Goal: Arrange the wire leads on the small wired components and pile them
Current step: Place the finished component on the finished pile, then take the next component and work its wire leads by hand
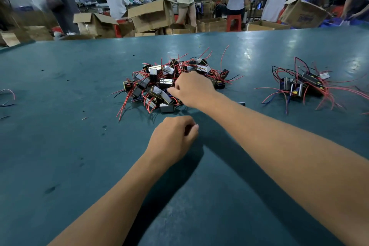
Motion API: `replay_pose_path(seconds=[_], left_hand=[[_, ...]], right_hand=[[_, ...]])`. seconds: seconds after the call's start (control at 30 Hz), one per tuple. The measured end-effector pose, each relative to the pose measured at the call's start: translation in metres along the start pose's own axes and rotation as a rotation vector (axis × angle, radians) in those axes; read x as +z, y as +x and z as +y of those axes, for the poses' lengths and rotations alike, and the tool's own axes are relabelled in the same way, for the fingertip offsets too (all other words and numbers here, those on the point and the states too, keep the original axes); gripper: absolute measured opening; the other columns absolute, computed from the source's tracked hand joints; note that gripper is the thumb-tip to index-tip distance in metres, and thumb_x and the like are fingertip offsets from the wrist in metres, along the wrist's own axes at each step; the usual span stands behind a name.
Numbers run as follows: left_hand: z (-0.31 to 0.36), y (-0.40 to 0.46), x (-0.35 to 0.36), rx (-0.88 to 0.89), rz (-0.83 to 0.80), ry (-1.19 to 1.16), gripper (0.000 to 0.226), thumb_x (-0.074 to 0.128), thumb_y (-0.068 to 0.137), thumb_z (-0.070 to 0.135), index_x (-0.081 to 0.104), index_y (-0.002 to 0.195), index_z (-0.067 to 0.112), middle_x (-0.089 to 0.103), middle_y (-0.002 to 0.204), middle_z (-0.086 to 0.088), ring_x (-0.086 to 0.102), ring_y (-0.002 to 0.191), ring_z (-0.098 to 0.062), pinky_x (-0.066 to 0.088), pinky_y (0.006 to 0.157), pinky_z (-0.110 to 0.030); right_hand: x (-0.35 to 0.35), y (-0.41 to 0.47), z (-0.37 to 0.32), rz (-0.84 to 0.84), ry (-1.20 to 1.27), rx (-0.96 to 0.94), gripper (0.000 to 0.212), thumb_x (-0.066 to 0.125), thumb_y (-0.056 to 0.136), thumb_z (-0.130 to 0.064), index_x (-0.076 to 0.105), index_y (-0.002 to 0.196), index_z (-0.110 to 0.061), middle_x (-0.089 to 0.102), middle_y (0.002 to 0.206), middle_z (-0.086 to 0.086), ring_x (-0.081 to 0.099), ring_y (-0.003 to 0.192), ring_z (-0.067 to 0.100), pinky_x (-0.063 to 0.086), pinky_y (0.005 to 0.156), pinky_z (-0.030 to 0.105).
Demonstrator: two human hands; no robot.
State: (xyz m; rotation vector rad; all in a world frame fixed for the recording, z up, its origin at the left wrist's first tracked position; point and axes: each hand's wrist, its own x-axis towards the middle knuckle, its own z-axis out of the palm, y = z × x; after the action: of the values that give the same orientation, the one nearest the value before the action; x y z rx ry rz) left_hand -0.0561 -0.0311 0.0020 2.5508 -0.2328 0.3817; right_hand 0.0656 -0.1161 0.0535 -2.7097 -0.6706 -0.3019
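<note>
Components [159, 84], right hand [192, 90] covering (grip unclear)

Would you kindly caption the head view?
Right hand reaches into the large pile; left hand waits curled; smaller pile lies right.

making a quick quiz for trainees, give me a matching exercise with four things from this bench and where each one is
Things:
1. big tangled pile
2. small pile
3. left hand
4. right hand

Places:
A. far right of the green table
B. reaching into the middle heap
C. centre of the table
D. on the table just in front of the heap, fingers curled, nothing visibly held

Pairs: 1-C, 2-A, 3-D, 4-B
</note>
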Motion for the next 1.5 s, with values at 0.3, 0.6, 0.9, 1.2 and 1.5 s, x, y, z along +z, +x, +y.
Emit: replay_pose_path(seconds=[0.3, 0.6, 0.9, 1.2, 1.5], left_hand=[[0.002, 0.000, -0.001, -0.089, 0.051, 0.003, 0.021, 0.055, 0.095, 0.030, 0.065, 0.083, 0.017, 0.067, 0.078, -0.002, 0.061, 0.075, -0.027, 0.051, 0.066, -0.040], [-0.005, 0.008, -0.018, -0.217, 0.205, -0.194, 0.023, 0.059, 0.094, 0.023, 0.066, 0.072, 0.020, 0.067, 0.068, 0.006, 0.063, 0.068, -0.014, 0.051, 0.065, -0.034], [0.001, 0.007, -0.011, -0.218, 0.095, -0.507, 0.020, 0.058, 0.099, 0.022, 0.067, 0.081, 0.020, 0.069, 0.067, 0.005, 0.056, 0.053, -0.007, 0.045, 0.054, -0.017], [-0.005, 0.004, -0.022, 0.071, -0.323, -0.181, 0.018, 0.078, 0.082, 0.040, 0.070, 0.085, 0.024, 0.065, 0.070, 0.010, 0.054, 0.062, -0.001, 0.046, 0.062, -0.025], [0.002, 0.001, -0.008, 0.064, -0.368, -0.369, 0.022, 0.079, 0.083, 0.040, 0.072, 0.095, 0.022, 0.070, 0.082, 0.012, 0.059, 0.073, -0.007, 0.044, 0.065, -0.018]], right_hand=[[0.018, -0.003, 0.003, -0.006, 0.086, 0.075, 0.038, 0.077, 0.077, -0.047, 0.068, 0.095, -0.015, 0.062, 0.103, 0.005, 0.060, 0.094, 0.027, 0.042, 0.070, 0.031], [-0.043, -0.111, 0.044, 0.042, 0.226, 0.053, 0.024, 0.077, 0.080, -0.039, 0.060, 0.092, -0.027, 0.066, 0.078, -0.008, 0.059, 0.070, 0.015, 0.048, 0.066, 0.032], [-0.021, -0.173, 0.064, -0.191, 0.138, -0.019, 0.028, 0.071, 0.085, -0.042, 0.064, 0.108, -0.026, 0.058, 0.100, -0.007, 0.053, 0.097, 0.013, 0.045, 0.089, 0.033], [-0.025, -0.178, 0.078, -0.203, 0.201, -0.047, 0.026, 0.073, 0.084, -0.041, 0.063, 0.106, -0.031, 0.060, 0.097, -0.013, 0.054, 0.090, 0.002, 0.042, 0.082, 0.020], [-0.026, -0.177, 0.081, -0.158, 0.618, 0.077, 0.012, 0.076, 0.084, -0.035, 0.069, 0.093, -0.032, 0.072, 0.087, -0.013, 0.067, 0.080, 0.008, 0.051, 0.076, 0.026]])
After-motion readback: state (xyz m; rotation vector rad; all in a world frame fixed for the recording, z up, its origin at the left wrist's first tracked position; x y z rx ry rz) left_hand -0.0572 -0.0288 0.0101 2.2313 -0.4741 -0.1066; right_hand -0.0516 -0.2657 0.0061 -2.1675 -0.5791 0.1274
